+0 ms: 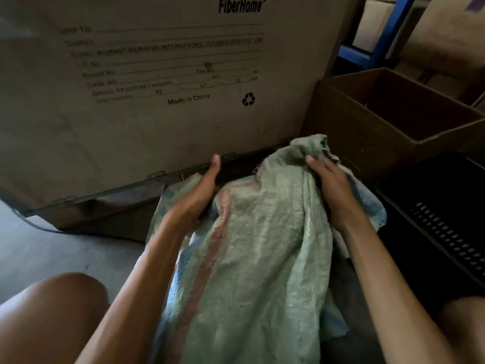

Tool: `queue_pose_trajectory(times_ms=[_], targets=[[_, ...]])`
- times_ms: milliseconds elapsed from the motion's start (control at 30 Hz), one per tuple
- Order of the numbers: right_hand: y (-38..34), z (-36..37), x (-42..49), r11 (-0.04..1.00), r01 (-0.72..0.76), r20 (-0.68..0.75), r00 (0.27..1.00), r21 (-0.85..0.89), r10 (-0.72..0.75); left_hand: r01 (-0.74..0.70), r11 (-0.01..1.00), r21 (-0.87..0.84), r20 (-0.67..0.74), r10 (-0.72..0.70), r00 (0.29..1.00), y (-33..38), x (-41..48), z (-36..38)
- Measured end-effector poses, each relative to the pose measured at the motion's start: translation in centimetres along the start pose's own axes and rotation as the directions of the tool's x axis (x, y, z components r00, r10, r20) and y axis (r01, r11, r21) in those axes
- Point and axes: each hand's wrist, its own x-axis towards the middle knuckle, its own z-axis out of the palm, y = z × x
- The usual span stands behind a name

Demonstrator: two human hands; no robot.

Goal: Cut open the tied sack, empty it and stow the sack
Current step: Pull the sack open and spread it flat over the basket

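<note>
The left hand (195, 191) lay flat against the sack's (252, 248) left flank, fingers straight and together, thumb tip pointing to 12 o'clock; it pressed rather than gripped. The right hand (332, 187) clutched the bunched top of the sack at about 1 o'clock from centre, fingers curled into the crumpled cloth. The sack, a pale green woven one with a pink stripe and blue patches, stood between the two forearms and filled the lower middle of the head view, its frayed neck uppermost. Whether anything was inside it could not be told; it looked slack and folded.

At 2 o'clock an open brown box (388, 119) sat just beside the sack's neck; its inside was dark, and what it held could not be made out. At 3 to 4 o'clock a black crate (443, 227) with slotted walls lay near the right forearm, its contents unseen. A big carton (147, 74) printed "FiberHome" and "Made in China" filled 9 to 12 o'clock, standing directly behind the sack and closing off that side. A blue rack (378, 40) with more cartons stood at 1 o'clock, well apart. A bare knee (60, 311) showed at 8 o'clock over the grey floor (52, 248).
</note>
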Motion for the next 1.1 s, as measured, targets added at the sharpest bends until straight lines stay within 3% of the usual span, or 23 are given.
queue_pose_trajectory(times_ms=[67,167,300,367,433,567,633,767,933,1000,1100], targets=[[-0.7,1.2,-1.1,0.989,-0.107,0.150,0.985,0.103,0.091,0.068,0.992,0.105,0.085,-0.077,0.993,-0.1,0.1,0.1],[-1.0,2.2,-2.4,0.980,-0.131,0.304,0.949,0.151,0.081,0.165,0.954,0.250,0.215,-0.221,0.951,-1.5,1.0,0.0],[-0.3,2.3,-2.8,0.931,-0.163,0.356,0.934,0.325,0.039,0.181,0.982,-0.057,0.342,-0.151,0.928,-2.1,2.2,0.5],[-0.4,2.2,-3.1,0.907,-0.210,0.403,0.914,0.365,0.049,0.246,0.960,-0.138,0.292,-0.198,0.936,-2.1,2.5,0.8],[-0.5,1.8,-3.0,0.913,-0.242,0.420,0.903,0.329,0.088,0.208,0.952,-0.226,0.125,-0.184,0.975,-2.0,3.1,0.7],[-0.1,0.7,-1.3,0.919,-0.305,0.251,0.937,0.250,0.243,-0.002,0.912,-0.410,-0.113,-0.049,0.992,-1.0,2.8,-0.2],[1.0,0.0,-0.4,0.923,-0.316,0.144,0.946,0.219,0.290,-0.086,0.904,-0.418,-0.207,-0.003,0.978,-0.9,2.8,-0.7],[4.5,-2.2,1.2,0.979,-0.099,-0.223,0.973,-0.179,0.058,-0.127,0.895,-0.428,-0.376,-0.048,0.925,-1.5,3.1,-2.5],[8.3,-3.7,1.9,0.853,-0.077,-0.346,0.930,-0.516,-0.126,-0.070,0.892,-0.446,-0.351,-0.102,0.931,-2.0,2.6,-3.3],[8.0,-3.3,1.9,0.879,-0.125,-0.378,0.923,-0.461,-0.067,-0.036,0.878,-0.477,-0.292,-0.119,0.949,-1.6,2.2,-3.3],[6.6,-2.7,1.5,0.923,-0.307,-0.253,0.935,-0.234,0.247,0.031,0.872,-0.489,-0.192,-0.142,0.971,-1.0,1.7,-3.0]])
